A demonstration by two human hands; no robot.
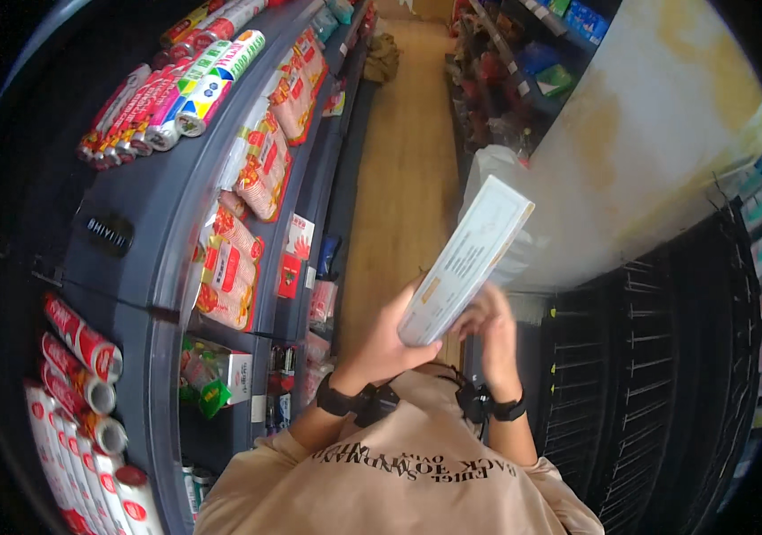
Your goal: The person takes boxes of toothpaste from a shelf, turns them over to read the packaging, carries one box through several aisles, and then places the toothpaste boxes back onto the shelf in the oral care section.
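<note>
A long, flat white cardboard box (464, 261) with small printing is held tilted in front of my chest. My left hand (394, 341) grips its lower end, with the thumb across the near corner. Close to the box's right side, my right hand (491, 324) has bent, slightly blurred fingers, partly hidden behind the box. Whether those fingers touch it cannot be told. Each wrist wears a black band.
Grey shelving (183, 174) on the left holds rolls in printed wrap (203, 100) and packs of paper cups (230, 267). A white plastic bag (498, 167) is beyond the box. Black racks with metal hooks (648, 341) stand right. A wood-look floor (404, 134) runs between shelves.
</note>
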